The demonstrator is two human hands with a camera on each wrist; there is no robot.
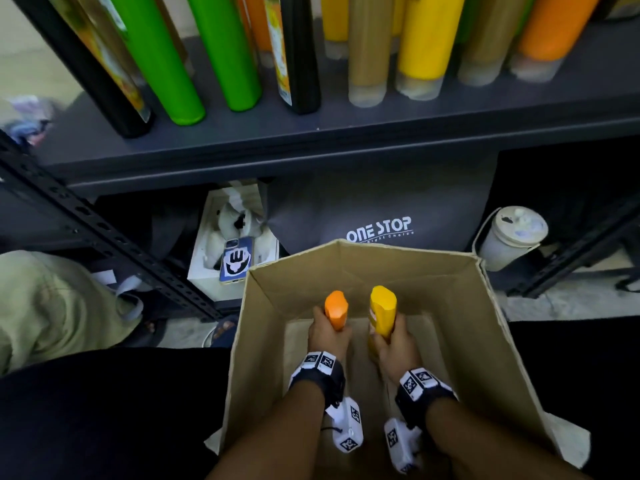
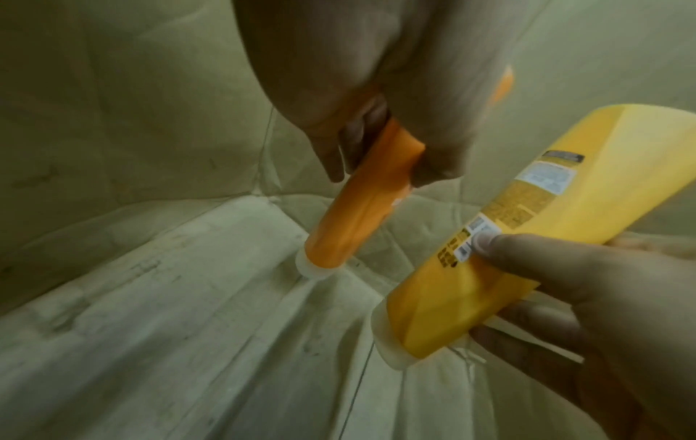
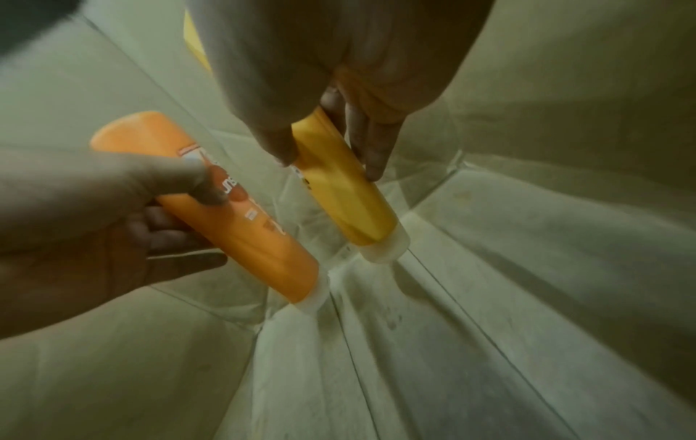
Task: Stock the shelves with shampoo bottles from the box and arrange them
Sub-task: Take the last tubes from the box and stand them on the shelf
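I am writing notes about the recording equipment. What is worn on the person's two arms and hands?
Both forearms are bare, with no sleeves or gloves. Each wrist carries a dark band, the left wrist band and the right wrist band, topped with white blocks printed with black square markers. A white camera unit with the same markers hangs below each band.

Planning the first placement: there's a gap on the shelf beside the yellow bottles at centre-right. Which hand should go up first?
Right, probably. The right hand grips the yellow bottle, which matches the yellow ones standing on the shelf up to its right. The left hand holds the orange bottle; shelved orange ones stand further off.
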